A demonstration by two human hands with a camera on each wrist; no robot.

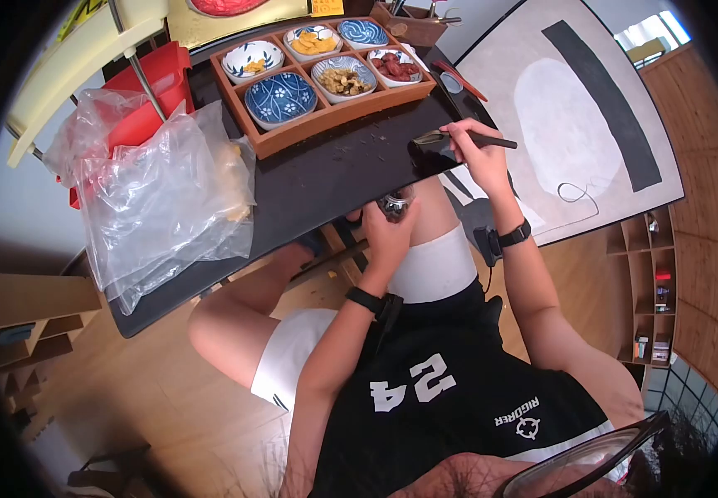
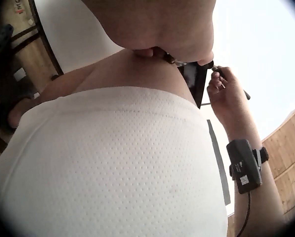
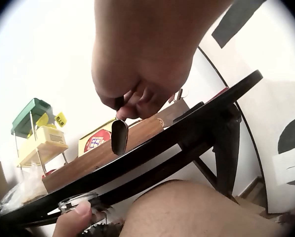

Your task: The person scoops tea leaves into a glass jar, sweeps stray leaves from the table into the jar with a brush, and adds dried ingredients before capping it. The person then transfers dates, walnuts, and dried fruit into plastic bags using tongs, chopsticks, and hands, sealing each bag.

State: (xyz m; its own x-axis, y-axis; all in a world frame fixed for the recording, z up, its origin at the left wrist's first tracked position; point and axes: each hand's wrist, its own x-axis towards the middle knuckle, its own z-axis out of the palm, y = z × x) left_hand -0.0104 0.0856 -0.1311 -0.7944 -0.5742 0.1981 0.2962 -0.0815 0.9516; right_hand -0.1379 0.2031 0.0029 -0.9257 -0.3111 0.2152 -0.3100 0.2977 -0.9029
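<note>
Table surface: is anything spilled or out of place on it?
Yes. Small crumbs lie scattered on the dark table, just in front of the wooden tray of bowls, near the right hand.

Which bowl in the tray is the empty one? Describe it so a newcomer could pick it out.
On the dark table stands a wooden tray split into six compartments, each holding a small patterned bowl. The empty bowl sits in the compartment nearest the plastic bags. It is deep blue with white flowers and holds nothing, while the bowls beside it hold food.
</note>
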